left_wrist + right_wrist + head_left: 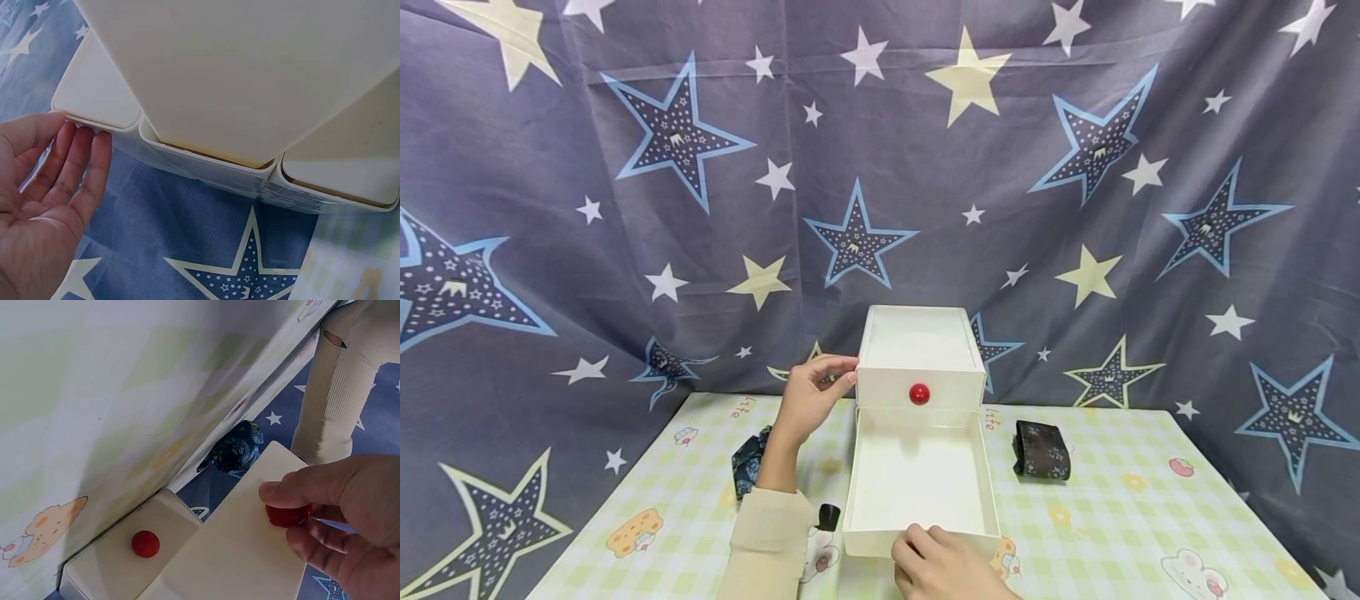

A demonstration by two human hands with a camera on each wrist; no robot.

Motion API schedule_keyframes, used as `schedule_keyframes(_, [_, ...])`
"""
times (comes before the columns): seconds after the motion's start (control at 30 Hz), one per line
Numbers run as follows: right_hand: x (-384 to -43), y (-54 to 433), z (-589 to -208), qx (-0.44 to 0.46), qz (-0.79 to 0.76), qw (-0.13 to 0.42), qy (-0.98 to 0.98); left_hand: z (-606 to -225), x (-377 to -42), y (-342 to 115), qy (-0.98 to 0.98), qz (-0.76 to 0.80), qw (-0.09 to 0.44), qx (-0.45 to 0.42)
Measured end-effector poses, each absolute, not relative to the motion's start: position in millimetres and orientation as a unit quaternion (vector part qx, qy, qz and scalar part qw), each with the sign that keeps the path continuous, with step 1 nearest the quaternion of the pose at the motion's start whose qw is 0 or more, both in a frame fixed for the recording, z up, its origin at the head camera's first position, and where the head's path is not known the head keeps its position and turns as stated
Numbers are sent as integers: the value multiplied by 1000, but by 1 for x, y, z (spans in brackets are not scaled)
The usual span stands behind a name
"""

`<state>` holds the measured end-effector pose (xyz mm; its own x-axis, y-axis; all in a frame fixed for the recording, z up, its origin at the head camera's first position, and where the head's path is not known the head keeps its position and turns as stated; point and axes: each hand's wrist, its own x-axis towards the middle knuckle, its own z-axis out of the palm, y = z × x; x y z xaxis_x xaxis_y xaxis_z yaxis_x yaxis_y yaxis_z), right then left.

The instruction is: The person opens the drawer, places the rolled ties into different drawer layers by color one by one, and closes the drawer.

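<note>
A white drawer cabinet (922, 337) stands upright before the curtain, its top drawer closed behind a red knob (919, 394). Below that, another drawer (917, 483) is pulled far out, with its white floor showing. My right hand (943, 562) is at the front of this drawer; in the right wrist view its thumb and fingers pinch a red knob (289, 514). At the cabinet's upper left side is my left hand (820, 387). Its fairly straight fingers (80, 156) touch the side wall, with the thumb at the front edge.
A blue patterned rolled cloth (748, 462) lies left of the cabinet, partly behind the left forearm. To the right is a dark floral folded item (1042, 451). The closed lowest drawer bears another red knob (145, 544). A checked cloth (1112, 533) covers the table.
</note>
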<state>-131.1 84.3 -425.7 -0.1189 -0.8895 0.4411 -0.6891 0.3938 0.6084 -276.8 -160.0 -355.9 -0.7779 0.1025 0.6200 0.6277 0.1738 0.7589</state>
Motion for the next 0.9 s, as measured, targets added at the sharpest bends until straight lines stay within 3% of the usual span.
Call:
schedule_keyframes(0.4, [-129,86,-425,541,-120,394,-733,-374,-300,-166,-733,-596,218,-244])
schedule_keyframes(0.77, [-121,89,-407,531,-97,394,-744,-374,-298,-167,-725,-597,226,-259])
schedule_keyframes(0.9, [-124,91,-400,524,-80,433,-729,-374,-299,-167,-726,-597,223,-258])
